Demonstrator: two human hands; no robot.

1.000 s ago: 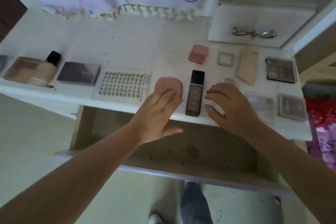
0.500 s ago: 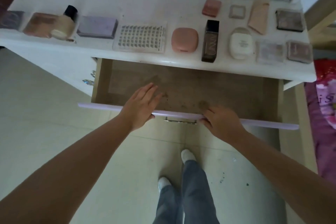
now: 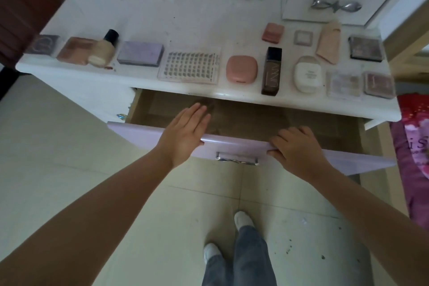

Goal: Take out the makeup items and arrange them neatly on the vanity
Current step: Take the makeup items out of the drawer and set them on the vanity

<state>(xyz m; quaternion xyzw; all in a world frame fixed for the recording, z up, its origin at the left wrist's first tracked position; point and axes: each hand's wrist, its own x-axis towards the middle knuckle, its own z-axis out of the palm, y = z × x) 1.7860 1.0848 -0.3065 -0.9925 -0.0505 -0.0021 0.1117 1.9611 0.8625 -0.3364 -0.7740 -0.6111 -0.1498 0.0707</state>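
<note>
Makeup lies in rows on the white vanity top (image 3: 185, 23): a pink round compact (image 3: 241, 69), a dark foundation bottle (image 3: 271, 71), a white compact (image 3: 308, 74), a lash tray (image 3: 189, 68), a lilac palette (image 3: 140, 53), a beige bottle with a black cap (image 3: 103, 50), and several small palettes at the right. Below it the drawer (image 3: 250, 121) stands pulled out, its wooden bottom bare. My left hand (image 3: 185, 133) rests flat, fingers straight, over the drawer's lilac front edge. My right hand (image 3: 296, 146) grips that front edge with curled fingers.
A metal handle (image 3: 236, 158) sits on the drawer front between my hands. A small white cabinet door with a silver handle (image 3: 336, 6) stands at the back right. Pink bedding (image 3: 415, 146) lies at the right. My legs and white shoes (image 3: 242, 219) stand on the tiled floor.
My hands left the pink compact and the white compact on the vanity top and dropped to the drawer's front edge. The view then shifted slightly; my hands stay on the drawer front.
</note>
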